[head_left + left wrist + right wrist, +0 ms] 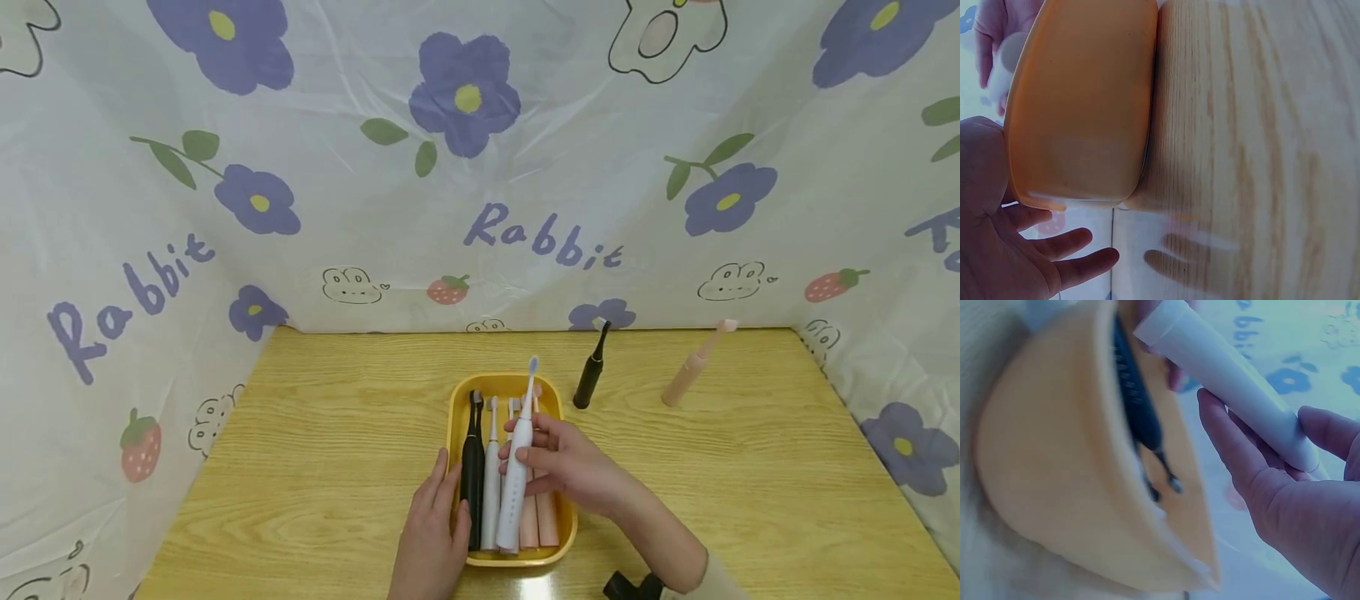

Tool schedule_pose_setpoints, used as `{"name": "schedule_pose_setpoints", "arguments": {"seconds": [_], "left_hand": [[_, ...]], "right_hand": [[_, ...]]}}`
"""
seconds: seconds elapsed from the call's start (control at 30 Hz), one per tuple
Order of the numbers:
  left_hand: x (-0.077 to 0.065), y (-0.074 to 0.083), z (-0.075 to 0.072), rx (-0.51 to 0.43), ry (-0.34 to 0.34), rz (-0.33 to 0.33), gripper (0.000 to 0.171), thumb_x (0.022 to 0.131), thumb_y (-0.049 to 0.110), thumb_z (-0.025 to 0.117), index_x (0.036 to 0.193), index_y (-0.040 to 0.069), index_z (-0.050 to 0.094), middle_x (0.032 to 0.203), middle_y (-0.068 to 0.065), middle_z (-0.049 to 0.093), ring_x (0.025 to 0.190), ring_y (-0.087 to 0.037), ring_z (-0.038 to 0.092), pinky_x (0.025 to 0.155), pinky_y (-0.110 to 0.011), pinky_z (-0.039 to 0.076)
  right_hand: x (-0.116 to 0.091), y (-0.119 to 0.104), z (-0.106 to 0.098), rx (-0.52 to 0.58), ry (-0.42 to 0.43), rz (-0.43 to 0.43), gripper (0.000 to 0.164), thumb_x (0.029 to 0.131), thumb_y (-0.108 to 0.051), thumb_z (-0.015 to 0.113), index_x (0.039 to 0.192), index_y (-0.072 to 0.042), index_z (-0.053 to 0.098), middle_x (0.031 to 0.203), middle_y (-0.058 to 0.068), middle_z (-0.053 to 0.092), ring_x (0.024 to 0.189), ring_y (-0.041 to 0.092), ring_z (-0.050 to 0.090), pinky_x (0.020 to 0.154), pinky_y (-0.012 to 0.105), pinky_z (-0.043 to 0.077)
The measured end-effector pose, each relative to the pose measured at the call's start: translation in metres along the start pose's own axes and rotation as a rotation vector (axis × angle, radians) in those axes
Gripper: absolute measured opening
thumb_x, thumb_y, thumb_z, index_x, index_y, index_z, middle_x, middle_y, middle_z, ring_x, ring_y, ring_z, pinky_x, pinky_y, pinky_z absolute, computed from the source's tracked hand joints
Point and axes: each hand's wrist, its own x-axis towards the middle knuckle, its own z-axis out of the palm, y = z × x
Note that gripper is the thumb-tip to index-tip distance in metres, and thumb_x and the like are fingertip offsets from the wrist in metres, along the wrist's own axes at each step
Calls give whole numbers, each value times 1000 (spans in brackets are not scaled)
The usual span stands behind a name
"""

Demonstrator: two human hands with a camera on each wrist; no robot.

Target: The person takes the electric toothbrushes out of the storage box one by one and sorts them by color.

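My right hand [573, 467] holds a white electric toothbrush [513, 487] between thumb and fingers, tilted above the yellow tray [517, 562], brush head pointing away. In the right wrist view the white handle [1235, 381] lies across the fingers. Inside the tray, black toothbrushes [472, 492] lie at the left, a white one [491, 500] in the middle and pink ones [547, 521] at the right; others are partly hidden. My left hand [433, 533] rests at the tray's left side, thumb near the rim. The left wrist view shows its fingers [1085, 265] extended beside the tray wall.
A black toothbrush [590, 375] and a pink toothbrush [686, 377] stand upright on the wooden table [337, 433], behind and right of the tray. A black object [630, 587] sits by the right forearm at the front edge. Patterned cloth [360, 208] encloses the back and sides.
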Motion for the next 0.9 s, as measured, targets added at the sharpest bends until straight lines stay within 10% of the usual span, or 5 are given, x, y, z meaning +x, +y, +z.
{"name": "schedule_pose_setpoints", "arguments": {"seconds": [0.6, 0.9], "left_hand": [[0, 1, 0, -4, -6, 5, 49, 94, 5, 70, 140, -2, 58, 156, -20, 44, 127, -39, 55, 101, -53, 51], [0, 1, 0, 7, -5, 11, 48, 94, 5, 70, 139, -3, 59, 155, -20, 46, 127, -39, 56, 99, -53, 53]], "right_hand": [[-62, -23, -71, -14, 148, -252, 29, 107, -2, 49, 135, -9, 51, 121, 10, 67, 115, 25, 68, 88, 46, 60], [-92, -6, -110, -126, 360, -173, 37, 108, -8, 52, 142, -1, 42, 117, 3, 68, 113, 20, 69, 85, 41, 61]]}}
